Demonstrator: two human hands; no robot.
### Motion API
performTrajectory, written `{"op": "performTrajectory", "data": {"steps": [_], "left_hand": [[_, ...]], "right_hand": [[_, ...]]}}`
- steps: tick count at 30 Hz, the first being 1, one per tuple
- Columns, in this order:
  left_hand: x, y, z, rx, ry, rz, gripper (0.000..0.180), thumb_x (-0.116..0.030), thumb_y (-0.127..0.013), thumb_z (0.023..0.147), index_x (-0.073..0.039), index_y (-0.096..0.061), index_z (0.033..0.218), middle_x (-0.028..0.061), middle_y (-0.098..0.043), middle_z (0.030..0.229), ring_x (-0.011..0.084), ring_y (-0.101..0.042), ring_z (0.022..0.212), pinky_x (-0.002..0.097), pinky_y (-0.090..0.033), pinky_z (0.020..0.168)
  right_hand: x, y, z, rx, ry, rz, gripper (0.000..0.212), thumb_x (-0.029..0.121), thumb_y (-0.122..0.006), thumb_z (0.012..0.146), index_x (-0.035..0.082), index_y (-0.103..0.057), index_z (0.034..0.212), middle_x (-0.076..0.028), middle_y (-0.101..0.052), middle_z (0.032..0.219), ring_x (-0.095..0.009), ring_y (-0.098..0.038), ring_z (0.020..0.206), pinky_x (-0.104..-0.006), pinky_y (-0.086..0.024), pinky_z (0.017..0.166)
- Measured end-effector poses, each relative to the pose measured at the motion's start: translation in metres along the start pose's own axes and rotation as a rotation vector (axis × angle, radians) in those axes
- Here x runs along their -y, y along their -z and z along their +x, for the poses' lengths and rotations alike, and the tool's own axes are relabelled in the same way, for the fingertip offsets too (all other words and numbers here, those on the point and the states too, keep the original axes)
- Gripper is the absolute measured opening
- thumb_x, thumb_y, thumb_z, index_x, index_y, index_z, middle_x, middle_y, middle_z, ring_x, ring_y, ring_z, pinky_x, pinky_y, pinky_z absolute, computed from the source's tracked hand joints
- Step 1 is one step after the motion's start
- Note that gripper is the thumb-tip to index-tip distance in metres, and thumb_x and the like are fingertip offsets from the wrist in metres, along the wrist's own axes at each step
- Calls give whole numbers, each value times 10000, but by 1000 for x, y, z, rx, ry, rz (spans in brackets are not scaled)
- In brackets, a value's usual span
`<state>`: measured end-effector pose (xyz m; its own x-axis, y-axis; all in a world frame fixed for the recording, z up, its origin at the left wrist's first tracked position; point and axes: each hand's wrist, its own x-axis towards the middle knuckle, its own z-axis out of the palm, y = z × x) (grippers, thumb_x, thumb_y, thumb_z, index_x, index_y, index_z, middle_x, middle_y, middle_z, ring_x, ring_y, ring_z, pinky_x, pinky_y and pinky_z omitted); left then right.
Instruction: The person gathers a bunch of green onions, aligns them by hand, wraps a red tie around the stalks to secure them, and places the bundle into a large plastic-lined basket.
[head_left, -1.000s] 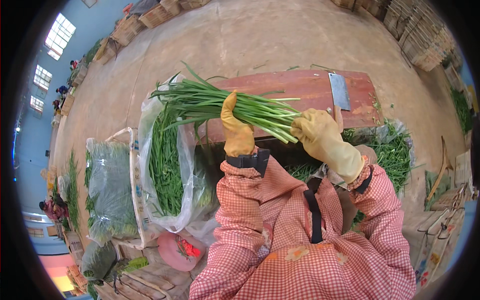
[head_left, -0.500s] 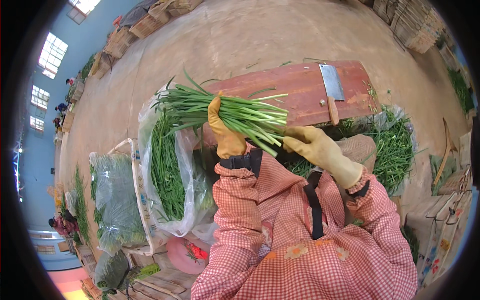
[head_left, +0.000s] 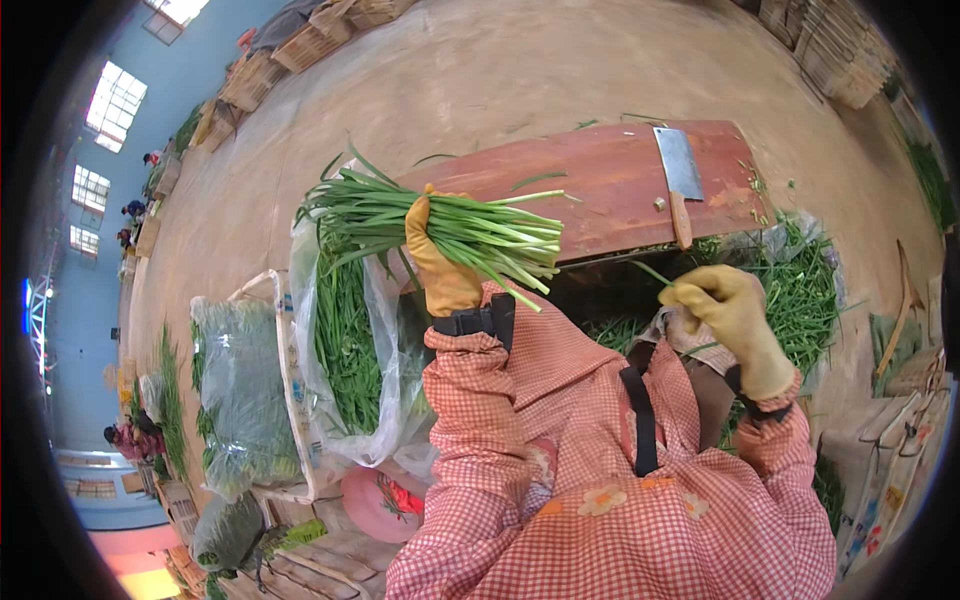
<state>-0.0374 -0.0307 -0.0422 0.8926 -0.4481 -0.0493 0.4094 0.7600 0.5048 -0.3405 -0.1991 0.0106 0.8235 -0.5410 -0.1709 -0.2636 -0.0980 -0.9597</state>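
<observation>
My yellow-gloved left hand (head_left: 436, 262) wraps around a thick bunch of long, pale-ended green stalks (head_left: 490, 228), held up by the left end of the long red wooden surface (head_left: 600, 180). My right hand (head_left: 722, 310), off the surface's near edge, is drawn narrow, seemingly pinching one thin green stalk (head_left: 652, 272). I judge that a firm but uncrushing left grip and fingertip-only right pulls suit this best. Left of the surface rises a blue wall (head_left: 190, 75), then, nearer, a clear plastic bag (head_left: 391, 365) of leafy greens; brown floor (head_left: 480, 90) stretches beyond; a wooden-handled steel cleaver (head_left: 678, 160) lies on its right part; loose greens (head_left: 800, 290) heap off its near right corner.
</observation>
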Motion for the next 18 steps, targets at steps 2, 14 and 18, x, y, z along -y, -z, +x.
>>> {"op": "performTrajectory", "data": {"steps": [2,14,18], "left_hand": [[-4,2,0,-15,-46,95,267,-255,-651,917,-81,-612,1115,70,-660,890,250,-667,822,413,-589,754],[14,-10,-14,9,41,168,382,-187,-635,946,-63,-530,1291,97,-681,982,212,-680,829,365,-601,762],[28,-9,-26,23,-58,396,237,-213,-570,996,-34,-722,969,25,-652,871,118,-624,806,276,-507,719]], "right_hand": [[-13,7,-4,111,-74,42,212,168,-665,934,-12,-725,1029,-76,-709,780,-142,-676,699,-274,-536,621],[44,-110,63,-217,848,-833,938,281,-821,724,-38,-353,1473,-248,-502,1413,-374,-467,1345,-415,-370,1140],[6,-146,96,-163,553,-767,1008,272,-882,652,-62,-367,1452,-274,-527,1358,-414,-527,1262,-449,-429,1083]]}}
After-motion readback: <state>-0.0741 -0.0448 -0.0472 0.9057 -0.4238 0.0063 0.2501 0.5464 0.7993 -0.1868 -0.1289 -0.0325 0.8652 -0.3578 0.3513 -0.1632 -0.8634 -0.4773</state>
